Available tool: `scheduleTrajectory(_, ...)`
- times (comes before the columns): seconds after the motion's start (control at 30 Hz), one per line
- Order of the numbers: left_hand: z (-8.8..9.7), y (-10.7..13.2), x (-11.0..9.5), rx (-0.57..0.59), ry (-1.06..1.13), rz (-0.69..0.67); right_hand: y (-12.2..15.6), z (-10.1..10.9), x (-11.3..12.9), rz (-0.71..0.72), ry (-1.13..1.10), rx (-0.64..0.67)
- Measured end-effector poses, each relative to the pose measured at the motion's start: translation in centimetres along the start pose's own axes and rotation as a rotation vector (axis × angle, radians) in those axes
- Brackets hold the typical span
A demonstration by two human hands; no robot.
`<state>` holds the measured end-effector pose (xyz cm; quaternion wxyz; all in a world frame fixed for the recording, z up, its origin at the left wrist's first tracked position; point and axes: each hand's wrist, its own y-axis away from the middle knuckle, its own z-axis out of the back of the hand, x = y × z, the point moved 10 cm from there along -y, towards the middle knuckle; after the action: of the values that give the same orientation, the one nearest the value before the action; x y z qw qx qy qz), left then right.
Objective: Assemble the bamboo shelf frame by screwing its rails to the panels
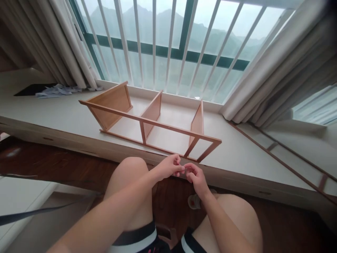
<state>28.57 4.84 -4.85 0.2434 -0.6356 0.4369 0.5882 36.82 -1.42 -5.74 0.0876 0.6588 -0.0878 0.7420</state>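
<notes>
My left hand [171,166] and my right hand [195,176] meet above my knees, just in front of the window ledge. The left fingers are curled, with thumb and forefinger pinched together. On the right, the fingers bend inward and their tips touch or nearly touch the left fingertips. Anything between them is too small to make out. Right beyond my hands, a wooden shelf frame [168,126] with several panels lies on its side on the white ledge [231,154]. Neither hand appears to grip it.
A ladder-like wooden frame [289,167] lies at the right of the ledge. Crumpled white paper or plastic [58,90] sits by a black sheet [33,89] at far left. Curtains [265,70] flank the barred window. Below is a dark wooden floor [171,200].
</notes>
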Motion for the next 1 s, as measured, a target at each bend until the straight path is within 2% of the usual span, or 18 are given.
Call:
scheduleTrajectory(0.17,0.9,-1.4,1.8,0.010,-0.017,0.094,0.1,0.3,-1.1,-0.015,0.126,0.074)
scheduleTrajectory(0.33,1.9,-2.8,2.4,-0.021,-0.025,0.145,-1.9,1.0,-1.0,-0.008,0.193,0.100)
scheduleTrajectory(0.5,2.5,-4.3,2.9,-0.023,-0.016,0.187,-3.8,1.3,-1.1,0.006,0.121,0.151)
scheduleTrajectory(0.73,2.3,-5.4,4.1,-0.004,-0.015,0.248,-3.9,1.8,-2.7,-0.053,0.048,0.175)
scheduleTrajectory(0.87,2.0,-5.9,4.4,0.000,-0.058,0.239,-3.9,2.1,-3.0,-0.063,0.032,0.159)
scheduleTrajectory(0.93,2.1,-6.1,3.9,-0.015,-0.129,0.192,-3.9,2.3,-2.9,-0.071,0.015,0.166)
scheduleTrajectory(1.0,2.7,-6.2,2.6,-0.085,-0.249,0.107,-3.8,3.0,-2.7,-0.065,0.025,0.142)
